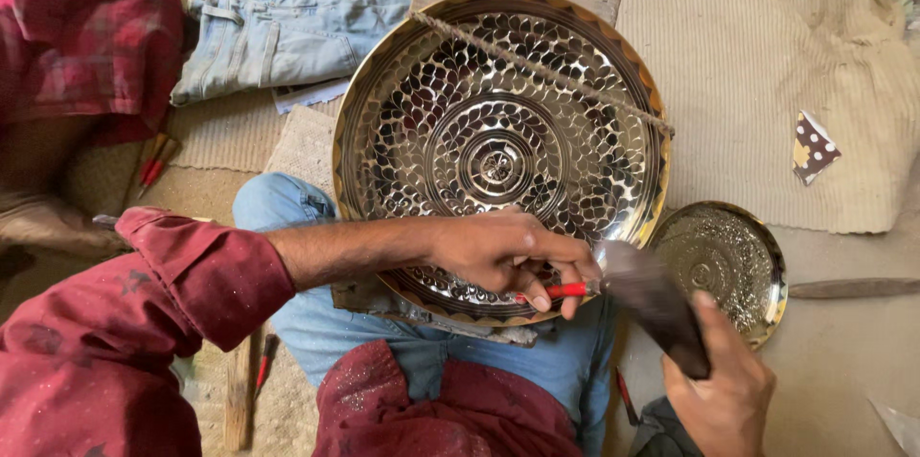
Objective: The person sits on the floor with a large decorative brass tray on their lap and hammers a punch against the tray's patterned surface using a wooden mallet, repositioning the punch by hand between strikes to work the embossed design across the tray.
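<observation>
A large round brass plate (450, 83) with an engraved leaf pattern rests tilted on my lap and a wooden board, with a rope (537, 64) stretched across its upper right. My left hand (508, 251) lies on the plate's near rim and pinches a small red-handled chisel (567, 290) against the metal. My right hand (724, 385) grips a dark wooden mallet (652, 299), whose blurred head is at the chisel's end.
A smaller engraved brass plate (724, 265) lies on the floor to the right. Folded jeans (278, 31) and a person's red plaid sleeve (86, 26) are at the upper left. Red-handled tools (153, 165) lie on the mat; a patterned paper scrap (813, 144) lies at right.
</observation>
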